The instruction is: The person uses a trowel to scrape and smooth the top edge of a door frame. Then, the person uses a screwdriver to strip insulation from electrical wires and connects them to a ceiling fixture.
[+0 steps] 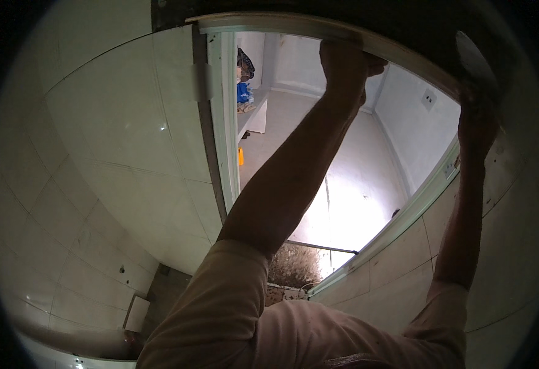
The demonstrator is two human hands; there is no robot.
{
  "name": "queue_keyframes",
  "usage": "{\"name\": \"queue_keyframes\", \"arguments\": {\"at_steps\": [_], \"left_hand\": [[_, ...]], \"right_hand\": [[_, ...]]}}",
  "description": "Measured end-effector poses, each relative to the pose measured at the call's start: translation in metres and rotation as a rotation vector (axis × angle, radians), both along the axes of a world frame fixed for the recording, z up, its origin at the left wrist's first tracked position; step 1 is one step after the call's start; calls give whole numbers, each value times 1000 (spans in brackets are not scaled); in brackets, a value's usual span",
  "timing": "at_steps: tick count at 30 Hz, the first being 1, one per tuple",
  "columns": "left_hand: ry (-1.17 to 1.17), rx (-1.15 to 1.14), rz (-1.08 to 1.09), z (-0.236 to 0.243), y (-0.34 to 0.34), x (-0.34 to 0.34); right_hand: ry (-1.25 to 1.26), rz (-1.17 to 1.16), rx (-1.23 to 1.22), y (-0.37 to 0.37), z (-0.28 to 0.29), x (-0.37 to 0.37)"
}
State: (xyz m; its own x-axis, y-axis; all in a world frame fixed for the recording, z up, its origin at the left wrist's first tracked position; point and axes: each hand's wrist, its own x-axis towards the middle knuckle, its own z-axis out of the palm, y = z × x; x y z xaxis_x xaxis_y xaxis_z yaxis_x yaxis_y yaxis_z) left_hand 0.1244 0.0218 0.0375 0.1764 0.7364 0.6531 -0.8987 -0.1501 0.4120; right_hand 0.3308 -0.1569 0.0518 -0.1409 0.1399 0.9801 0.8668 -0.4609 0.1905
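Observation:
Both my arms reach up to the top of a doorway. My left hand (346, 64) is raised against the underside of the door frame's top board (281, 23), with its fingers curled at the board's edge. That board is pale and wood-coloured, and it spans the opening. My right hand (478, 126) is up at the board's right end, beside the top of the pale right door jamb (398, 224). Its fingers fade into the dark there, so their grip is hidden. On the other side stands the pale left jamb (223, 98).
Large light tiles cover the left wall (115, 135) and the right wall (404, 246). Through the doorway lies a bright room with a pale floor (281, 135), a shelf (254, 114) bearing a blue item, and a wall socket (428, 98). Rough debris (294, 264) lies near the threshold.

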Motion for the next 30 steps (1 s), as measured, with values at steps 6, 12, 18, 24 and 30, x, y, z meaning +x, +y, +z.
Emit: {"name": "queue_keyframes", "arguments": {"at_steps": [6,12,18,24,30], "left_hand": [[-60,120,45,-10,5,4],[36,18,-12,-15,13,2],[160,-52,36,-26,14,-10],[197,102,88,-27,14,-18],[220,106,77,-16,20,-7]], "right_hand": [[-215,-233,-93,-5,10,34],[-195,-249,-91,-5,13,32],[-190,-261,-36,-2,22,50],[11,-31,78,4,14,7],[85,4,137,3,5,-7]]}}
